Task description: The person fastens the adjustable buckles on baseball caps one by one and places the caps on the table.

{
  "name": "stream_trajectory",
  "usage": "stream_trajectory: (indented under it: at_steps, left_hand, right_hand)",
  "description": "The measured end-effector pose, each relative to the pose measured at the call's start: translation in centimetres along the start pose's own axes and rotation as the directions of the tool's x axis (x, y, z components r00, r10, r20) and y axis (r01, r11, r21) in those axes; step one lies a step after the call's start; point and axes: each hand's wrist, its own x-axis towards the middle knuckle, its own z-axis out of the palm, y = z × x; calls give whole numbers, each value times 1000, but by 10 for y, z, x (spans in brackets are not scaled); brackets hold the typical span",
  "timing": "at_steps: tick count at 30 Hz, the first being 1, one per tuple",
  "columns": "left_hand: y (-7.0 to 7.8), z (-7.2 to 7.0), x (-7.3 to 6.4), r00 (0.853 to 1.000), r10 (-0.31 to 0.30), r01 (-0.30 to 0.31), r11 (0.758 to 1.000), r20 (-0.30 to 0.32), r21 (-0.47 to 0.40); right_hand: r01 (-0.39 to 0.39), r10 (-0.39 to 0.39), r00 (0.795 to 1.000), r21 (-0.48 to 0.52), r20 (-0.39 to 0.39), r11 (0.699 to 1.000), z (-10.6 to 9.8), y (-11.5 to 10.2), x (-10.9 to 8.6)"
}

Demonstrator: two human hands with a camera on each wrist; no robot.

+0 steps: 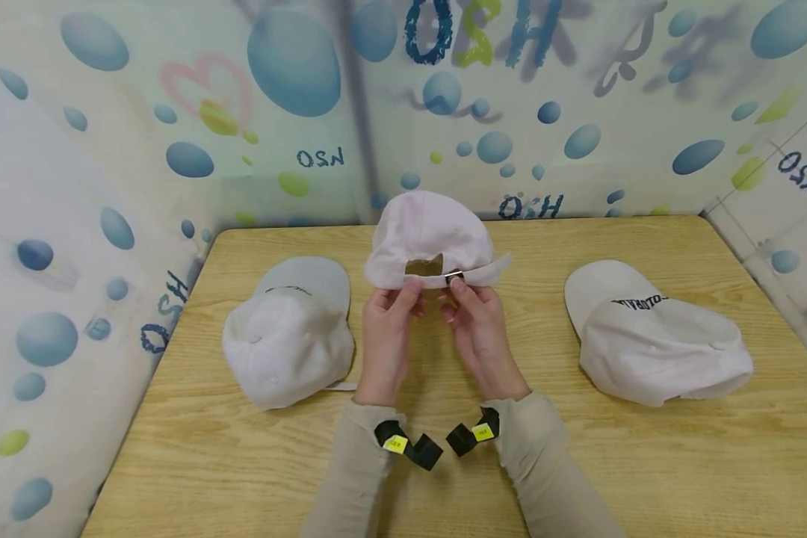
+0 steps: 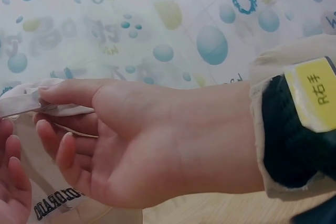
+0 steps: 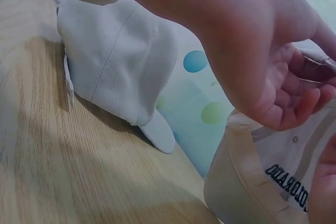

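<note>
A white baseball cap (image 1: 430,232) is held above the table, its rear opening facing me. The left hand (image 1: 387,336) pinches the back strap (image 1: 433,282) near the left of the opening, thumb on the near side. With thumb and fingers, the right hand (image 1: 479,329) pinches the strap at the metal buckle (image 1: 454,276). The strap's loose end (image 1: 499,267) sticks out to the right. In the left wrist view the right hand (image 2: 131,140) grips the strap (image 2: 18,104). The right wrist view shows the left hand (image 3: 262,40) and dark lettering inside the cap (image 3: 226,177).
A white cap (image 1: 289,336) lies left of the hands on the wooden table (image 1: 242,478), brim pointing away. Another white cap (image 1: 652,336) with dark lettering lies to the right. Patterned walls (image 1: 417,134) stand behind the table and at its sides.
</note>
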Motion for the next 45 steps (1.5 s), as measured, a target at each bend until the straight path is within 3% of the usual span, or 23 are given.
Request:
stream_trajectory:
  at_steps: [7, 16, 20, 24, 29, 32, 34, 37, 39, 42, 45]
  left_hand:
    - [3, -4, 3, 1000, -11, 9, 985, -7, -171]
    - [5, -9, 5, 1000, -15, 16, 983, 7, -182]
    - [4, -10, 5, 998, -56, 59, 975, 17, -216]
    - [3, -15, 8, 992, -115, 125, 948, 50, -293]
    - [6, -19, 12, 967, -230, 254, 917, 112, -308]
    - [6, -22, 13, 940, -316, 339, 904, 126, -259]
    - [3, -23, 13, 923, -363, 382, 907, 129, -180]
    - [-4, -25, 13, 908, -409, 412, 911, 96, -16]
    - [-11, -28, 13, 903, -427, 422, 902, 40, 95]
    - [-18, -32, 13, 897, -438, 438, 870, -52, 226]
    - [-22, -34, 14, 901, -426, 428, 846, -80, 319]
  right_hand:
    - [30, -27, 998, 43, -62, 999, -3, 1, 1]
    - [52, -50, 996, 24, -69, 998, -6, 0, 2]
    - [28, -19, 995, 90, -95, 996, -10, -1, 3]
    - [-4, 35, 990, 217, -138, 976, -15, -5, 7]
    - [-74, 134, 975, 309, -177, 948, -26, -20, 13]
    - [-174, 232, 954, 279, -191, 944, -35, -29, 16]
    - [-245, 292, 935, 229, -202, 942, -40, -34, 17]
    - [-332, 337, 919, 59, -202, 941, -49, -40, 17]
    - [-374, 353, 906, -50, -234, 926, -55, -42, 17]
    - [-411, 363, 901, -199, -238, 889, -66, -45, 15]
    - [-441, 369, 893, -339, -258, 831, -73, -43, 12]
